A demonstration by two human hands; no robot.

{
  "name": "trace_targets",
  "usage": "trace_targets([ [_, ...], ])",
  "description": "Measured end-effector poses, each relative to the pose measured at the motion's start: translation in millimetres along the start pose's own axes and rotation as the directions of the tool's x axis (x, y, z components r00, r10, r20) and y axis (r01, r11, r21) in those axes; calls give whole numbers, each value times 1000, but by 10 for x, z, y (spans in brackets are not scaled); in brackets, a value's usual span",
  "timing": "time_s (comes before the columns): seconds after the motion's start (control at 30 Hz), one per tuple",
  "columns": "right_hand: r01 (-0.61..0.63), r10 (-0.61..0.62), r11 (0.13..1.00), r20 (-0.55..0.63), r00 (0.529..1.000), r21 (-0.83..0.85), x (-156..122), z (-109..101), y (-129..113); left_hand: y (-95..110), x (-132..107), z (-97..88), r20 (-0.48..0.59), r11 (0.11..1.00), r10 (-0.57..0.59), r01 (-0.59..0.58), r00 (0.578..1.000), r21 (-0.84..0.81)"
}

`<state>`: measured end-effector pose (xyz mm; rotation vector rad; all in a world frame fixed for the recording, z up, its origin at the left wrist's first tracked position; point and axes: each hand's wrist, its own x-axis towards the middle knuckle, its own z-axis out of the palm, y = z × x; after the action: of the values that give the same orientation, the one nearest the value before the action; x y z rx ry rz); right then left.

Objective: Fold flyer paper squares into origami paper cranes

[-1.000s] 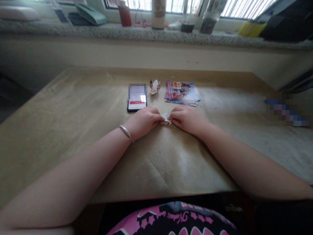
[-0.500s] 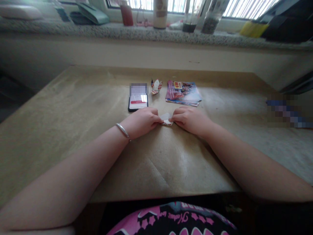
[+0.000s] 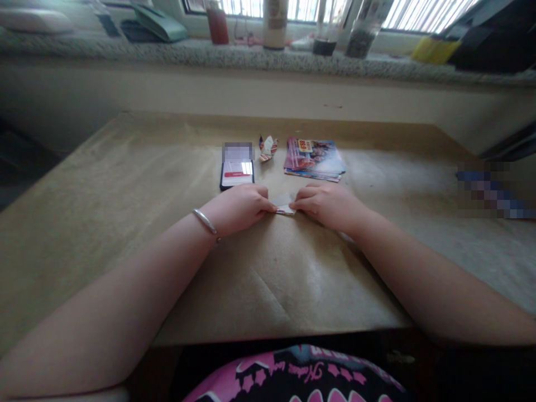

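A small piece of folded paper (image 3: 285, 204), mostly white with a printed edge, lies low over the table between my hands. My left hand (image 3: 245, 207) pinches its left end between thumb and fingers. At the right end, my right hand (image 3: 322, 204) grips it with closed fingertips. The fingers cover both ends of the paper. Just beyond my left hand lies a phone (image 3: 237, 173) with its screen lit. A folded paper shape (image 3: 268, 149) with pointed white and striped petals stands behind the paper. To its right is a stack of colourful printed sheets (image 3: 315, 159).
The table (image 3: 268, 301) has a tan cover and meets a wall at its far side. Above it, a stone windowsill (image 3: 234, 60) carries bottles, a red container (image 3: 218, 25) and a yellow object (image 3: 435, 50). A blurred-out blue item (image 3: 494, 192) is at the right edge.
My left hand has shifted slightly left along the paper's end, showing a bit more of the paper. My right hand stays almost in place. Phone, paper shape and stack look unmoved.
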<state>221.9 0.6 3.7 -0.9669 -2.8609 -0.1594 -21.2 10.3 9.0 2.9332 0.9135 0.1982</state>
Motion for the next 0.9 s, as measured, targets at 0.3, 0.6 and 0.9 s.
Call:
trace_targets([
  [0.3, 52, -50, 998, -60, 997, 43, -41, 29, -31, -22, -4, 30, -22, 999, 21, -22, 1000, -44],
  [0.6, 117, -111, 987, -62, 992, 108, -20, 68, -60, -5, 13, 5, -2, 1000, 17, -17, 1000, -12],
  [0.9, 157, -152, 980, -52, 987, 119, -56, -13, 10, 21, -10, -102, 71, 997, -19, 14, 997, 77],
])
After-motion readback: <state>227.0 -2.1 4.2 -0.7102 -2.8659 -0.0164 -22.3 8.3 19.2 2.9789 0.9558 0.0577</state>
